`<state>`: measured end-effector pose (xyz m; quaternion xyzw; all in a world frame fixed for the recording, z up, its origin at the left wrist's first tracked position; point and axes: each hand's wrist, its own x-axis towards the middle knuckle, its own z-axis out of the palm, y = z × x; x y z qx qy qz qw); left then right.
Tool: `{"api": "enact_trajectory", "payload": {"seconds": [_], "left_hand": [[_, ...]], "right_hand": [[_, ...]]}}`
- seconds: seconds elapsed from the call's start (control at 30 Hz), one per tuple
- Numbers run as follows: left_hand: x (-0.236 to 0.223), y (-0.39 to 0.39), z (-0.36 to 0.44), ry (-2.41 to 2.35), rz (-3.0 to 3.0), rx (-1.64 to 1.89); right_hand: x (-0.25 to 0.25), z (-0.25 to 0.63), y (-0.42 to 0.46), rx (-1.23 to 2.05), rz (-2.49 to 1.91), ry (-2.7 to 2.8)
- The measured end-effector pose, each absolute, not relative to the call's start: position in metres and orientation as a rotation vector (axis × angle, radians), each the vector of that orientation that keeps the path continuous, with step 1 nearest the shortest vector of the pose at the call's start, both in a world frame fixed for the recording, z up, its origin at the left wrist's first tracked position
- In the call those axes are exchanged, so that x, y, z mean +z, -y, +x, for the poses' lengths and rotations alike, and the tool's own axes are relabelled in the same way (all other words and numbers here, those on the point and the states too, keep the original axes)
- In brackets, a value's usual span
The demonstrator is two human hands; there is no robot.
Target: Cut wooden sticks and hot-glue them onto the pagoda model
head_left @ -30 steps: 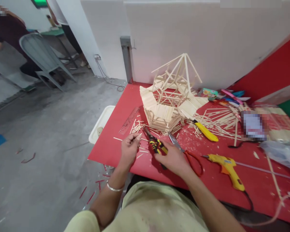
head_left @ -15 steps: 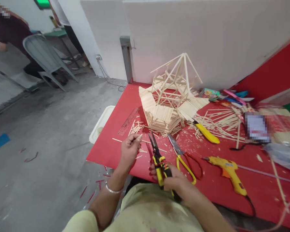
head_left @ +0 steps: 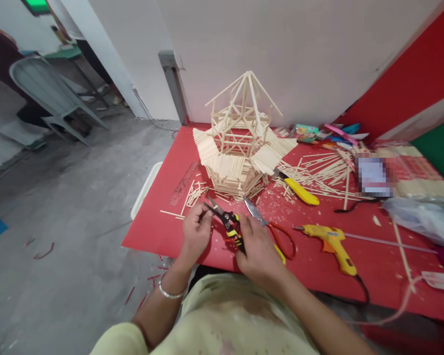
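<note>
My left hand (head_left: pixel 195 230) is closed in a pinch near the table's front left; the small wooden stick piece in its fingers is mostly hidden. My right hand (head_left: pixel 257 249) grips black-and-yellow snips (head_left: pixel 227 217), their blades apart and pointing left, the tips at my left fingertips. Beyond both hands stands a model made of wooden sticks (head_left: pixel 231 167), with layered slatted roofs and an open peaked frame on top. Scissors (head_left: pixel 256 209) with red and yellow handles lie partly under my right hand.
On the red table (head_left: pixel 148 229) lie a clear ruler (head_left: pixel 184 182), a yellow-handled knife (head_left: pixel 301 191), a yellow glue gun (head_left: pixel 331 244) with a cable, and scattered sticks (head_left: pixel 321 172). A phone (head_left: pixel 373 175) is at the right. A person sits on a grey chair (head_left: pixel 48 91) at far left.
My right hand has turned the snips leftward and brought their opened blades to my left fingertips. My left hand keeps its pinch. The view has shifted a little to the right.
</note>
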<state>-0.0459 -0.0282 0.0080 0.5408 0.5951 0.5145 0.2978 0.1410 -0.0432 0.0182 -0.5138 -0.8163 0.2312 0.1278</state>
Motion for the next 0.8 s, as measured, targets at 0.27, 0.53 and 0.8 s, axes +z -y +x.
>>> {"api": "enact_trajectory", "payload": {"seconds": [0.27,0.53,0.8], "left_hand": [[0.004,0.030,-0.043,-1.575,1.500,1.324],[0.012,0.033,-0.040,-1.597,1.685,1.292],[0.006,0.032,-0.041,-1.174,0.994,1.146]], "right_hand": [[0.011,0.146,0.042,0.723,-1.478,2.313],[-0.003,0.154,0.038,0.713,-1.460,2.241],[0.008,0.167,0.039,0.805,-1.364,2.325]]}}
